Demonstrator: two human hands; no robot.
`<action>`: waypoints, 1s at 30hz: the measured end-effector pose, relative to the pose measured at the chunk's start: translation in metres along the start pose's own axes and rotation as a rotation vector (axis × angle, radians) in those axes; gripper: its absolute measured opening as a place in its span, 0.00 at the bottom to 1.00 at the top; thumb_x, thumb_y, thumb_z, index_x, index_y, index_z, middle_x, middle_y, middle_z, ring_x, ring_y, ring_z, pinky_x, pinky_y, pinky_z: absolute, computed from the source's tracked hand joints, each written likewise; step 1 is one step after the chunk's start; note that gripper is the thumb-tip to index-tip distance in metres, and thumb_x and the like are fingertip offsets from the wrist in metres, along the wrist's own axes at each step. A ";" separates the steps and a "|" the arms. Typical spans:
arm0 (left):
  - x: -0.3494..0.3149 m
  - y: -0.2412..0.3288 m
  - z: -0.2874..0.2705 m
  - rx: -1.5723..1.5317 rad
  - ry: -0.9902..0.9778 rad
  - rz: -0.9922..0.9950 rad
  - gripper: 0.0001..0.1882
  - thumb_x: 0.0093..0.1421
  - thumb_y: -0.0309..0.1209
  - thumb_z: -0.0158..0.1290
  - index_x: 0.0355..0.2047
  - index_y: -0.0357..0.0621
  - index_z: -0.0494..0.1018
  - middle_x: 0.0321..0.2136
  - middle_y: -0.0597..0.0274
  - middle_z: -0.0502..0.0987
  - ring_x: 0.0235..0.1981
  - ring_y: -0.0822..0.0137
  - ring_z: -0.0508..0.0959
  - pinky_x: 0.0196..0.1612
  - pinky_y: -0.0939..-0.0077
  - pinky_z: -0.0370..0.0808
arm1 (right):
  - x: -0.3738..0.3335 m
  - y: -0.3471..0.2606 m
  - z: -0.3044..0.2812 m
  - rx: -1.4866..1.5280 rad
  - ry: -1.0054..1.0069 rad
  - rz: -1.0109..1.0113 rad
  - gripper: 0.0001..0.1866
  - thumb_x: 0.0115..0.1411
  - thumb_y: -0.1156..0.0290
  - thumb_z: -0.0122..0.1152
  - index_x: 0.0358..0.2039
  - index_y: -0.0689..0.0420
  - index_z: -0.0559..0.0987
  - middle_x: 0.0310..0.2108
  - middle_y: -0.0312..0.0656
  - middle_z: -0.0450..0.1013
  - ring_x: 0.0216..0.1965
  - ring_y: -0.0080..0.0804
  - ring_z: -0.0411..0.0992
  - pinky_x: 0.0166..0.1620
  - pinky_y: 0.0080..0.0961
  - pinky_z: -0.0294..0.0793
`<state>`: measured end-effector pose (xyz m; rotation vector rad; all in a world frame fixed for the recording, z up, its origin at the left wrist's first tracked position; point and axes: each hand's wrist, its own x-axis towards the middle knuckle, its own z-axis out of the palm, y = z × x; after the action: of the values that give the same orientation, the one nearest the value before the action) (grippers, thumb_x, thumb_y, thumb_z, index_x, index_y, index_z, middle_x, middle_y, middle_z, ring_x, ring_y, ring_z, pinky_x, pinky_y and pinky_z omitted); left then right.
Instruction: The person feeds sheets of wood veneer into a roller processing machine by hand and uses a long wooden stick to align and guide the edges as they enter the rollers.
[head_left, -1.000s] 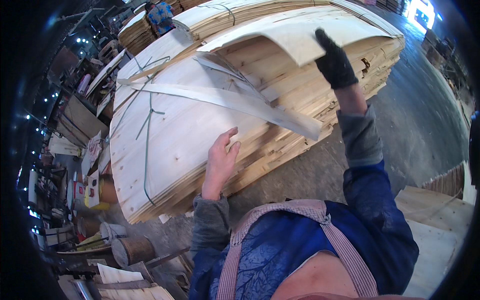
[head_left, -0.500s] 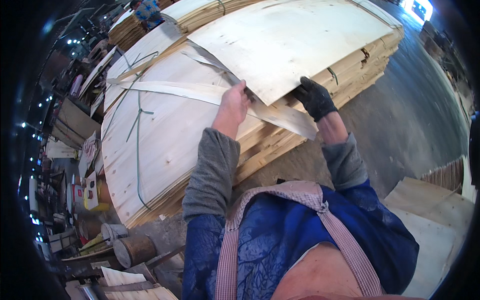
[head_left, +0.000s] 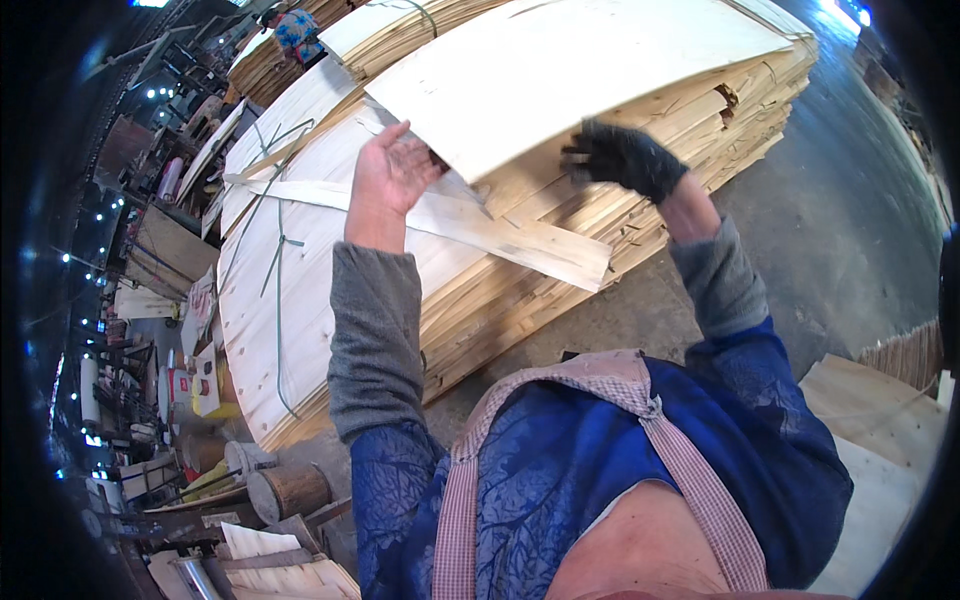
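My left hand [head_left: 390,172] is bare, with fingers spread beside the left edge of a large pale veneer sheet [head_left: 560,75]. It grips nothing. The sheet lies on top of a thick veneer stack [head_left: 690,150], its near corner raised. By the sheet's near edge is my right hand [head_left: 632,165] in a black glove, fingers apart and slightly blurred; whether its fingertips touch the edge I cannot tell. Below both hands, a long narrow veneer strip [head_left: 530,240] lies across the stacks, its right end sticking out over the side.
A veneer stack [head_left: 300,330] tied with green cord [head_left: 281,240] stands at the left. Wooden drums [head_left: 288,492] and scrap boards are at lower left, more sheets [head_left: 870,410] at lower right. Another person [head_left: 297,35] is at the far left. Grey floor [head_left: 800,230] runs along the right.
My left hand has moved left, off the sheet's corner, and its fingers have spread. My right hand has moved up and slightly left along the edge. The strip's right end has shifted slightly left.
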<state>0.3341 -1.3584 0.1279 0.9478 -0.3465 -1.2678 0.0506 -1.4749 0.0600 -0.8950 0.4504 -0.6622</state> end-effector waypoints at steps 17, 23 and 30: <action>-0.013 -0.002 0.008 0.061 0.114 0.041 0.29 0.56 0.41 0.44 0.47 0.24 0.58 0.43 0.36 0.63 0.47 0.47 0.65 0.54 0.53 0.60 | 0.036 0.037 0.010 0.285 -0.099 -0.051 0.08 0.52 0.74 0.61 0.33 0.60 0.75 0.34 0.44 0.72 0.37 0.33 0.72 0.44 0.25 0.76; 0.002 -0.040 -0.003 0.148 0.174 0.028 0.22 0.57 0.40 0.43 0.43 0.32 0.63 0.40 0.42 0.67 0.44 0.51 0.68 0.52 0.57 0.64 | 0.066 0.064 0.056 0.739 0.272 -0.251 0.20 0.52 0.69 0.62 0.44 0.62 0.71 0.39 0.48 0.71 0.40 0.36 0.70 0.46 0.28 0.72; -0.035 -0.054 -0.003 0.294 0.230 0.120 0.24 0.59 0.33 0.45 0.52 0.31 0.60 0.47 0.46 0.68 0.47 0.54 0.69 0.50 0.61 0.67 | 0.044 0.065 0.056 0.478 0.330 -0.231 0.16 0.50 0.69 0.65 0.37 0.65 0.75 0.33 0.46 0.74 0.33 0.33 0.72 0.36 0.25 0.73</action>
<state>0.2895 -1.3250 0.0945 1.2908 -0.4089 -1.0017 0.1384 -1.4443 0.0333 -0.3848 0.4576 -1.0850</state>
